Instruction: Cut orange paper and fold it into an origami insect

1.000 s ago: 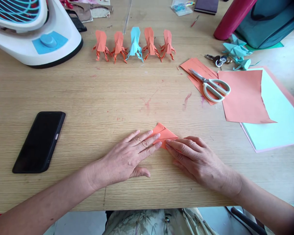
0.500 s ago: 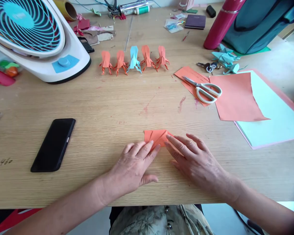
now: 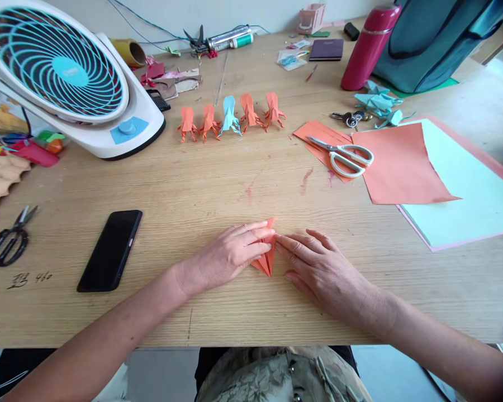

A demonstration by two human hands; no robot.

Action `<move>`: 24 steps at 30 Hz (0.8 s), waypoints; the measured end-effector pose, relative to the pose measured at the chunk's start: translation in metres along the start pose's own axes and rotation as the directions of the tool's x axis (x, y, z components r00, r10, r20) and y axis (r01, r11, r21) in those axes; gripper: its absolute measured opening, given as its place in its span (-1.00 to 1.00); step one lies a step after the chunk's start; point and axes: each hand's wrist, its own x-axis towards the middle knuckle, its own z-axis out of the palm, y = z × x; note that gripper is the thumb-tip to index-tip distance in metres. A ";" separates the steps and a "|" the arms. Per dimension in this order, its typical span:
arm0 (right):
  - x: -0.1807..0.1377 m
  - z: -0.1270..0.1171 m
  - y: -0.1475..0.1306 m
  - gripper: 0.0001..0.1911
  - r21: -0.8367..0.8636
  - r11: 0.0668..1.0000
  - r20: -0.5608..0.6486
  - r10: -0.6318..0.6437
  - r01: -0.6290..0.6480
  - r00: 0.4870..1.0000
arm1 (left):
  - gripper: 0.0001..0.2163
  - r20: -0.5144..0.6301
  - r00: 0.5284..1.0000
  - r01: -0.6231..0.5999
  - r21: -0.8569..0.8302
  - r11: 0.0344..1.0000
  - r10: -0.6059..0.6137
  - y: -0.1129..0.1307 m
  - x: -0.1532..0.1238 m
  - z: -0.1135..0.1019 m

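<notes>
On the wooden table (image 3: 184, 195) near its front edge lies a small folded piece of orange paper (image 3: 269, 261), pointed at its far and near ends. My left hand (image 3: 235, 248) rests across the paper with its fingers stretched out flat, covering much of it. The fingertips of my right hand (image 3: 322, 268) touch the paper's right edge, and its fingers are extended too. The undersides of both hands are hidden.
Several paper squid-like figures (image 3: 230, 117) stand in a row farther back. White-handled scissors (image 3: 347, 159) lie on orange sheets (image 3: 406, 167) at right. A phone (image 3: 111, 251), black scissors (image 3: 12, 237) and a fan (image 3: 126, 125) are at left; a pink flask (image 3: 366, 50) is at back right.
The orange paper has turned from lying crosswise to pointing away from me. My left hand has moved over it, and my right fingertips are at its right edge. The view has shifted left.
</notes>
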 end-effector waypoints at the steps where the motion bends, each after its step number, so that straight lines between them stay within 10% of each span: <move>1: 0.001 0.000 0.003 -0.64 0.011 1.000 0.001 -0.006 0.006 1.000 | -0.75 0.001 0.999 -0.040 -0.037 0.999 0.040 -0.007 -0.002 0.002; 24: 0.009 -0.002 0.007 -0.54 0.060 0.998 -0.045 -0.034 0.037 0.998 | -0.64 -0.049 0.998 0.040 0.145 0.989 -0.033 0.010 -0.005 0.014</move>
